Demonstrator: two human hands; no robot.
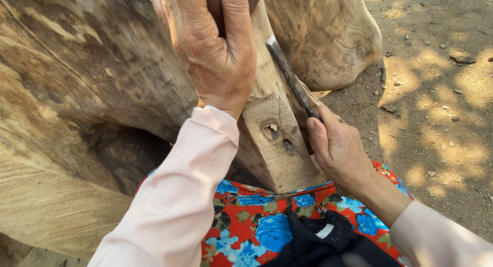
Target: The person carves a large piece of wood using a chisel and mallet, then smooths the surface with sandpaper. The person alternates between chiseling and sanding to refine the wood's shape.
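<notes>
Two hands work on the wooden block (pixel 277 144) above the lap. Left hand (pixel 215 56) presses sandpaper (pixel 218 5) tight; right hand (pixel 336 149) grips the metal file (pixel 290 77). Best hold steady and rub gently.

- The ground (pixel 436 123) is bare, packed earth, brown and dappled with patches of sunlight and shade; it fills the right side of the view.
- Small stones (pixel 460 56) and bits of debris lie scattered over the ground, thickest toward the far right corner.
- A rounded, pale log section (pixel 328 36) stands on the ground at the far side, its lower edge meeting the dirt.
- A large carved wooden trunk (pixel 77 92) takes up the left side, with a dark hollow low in its face; where it meets the ground is out of view.
- A squared wooden limb (pixel 277 138) with two knot holes juts from the trunk toward the near side, clear of the ground.
</notes>
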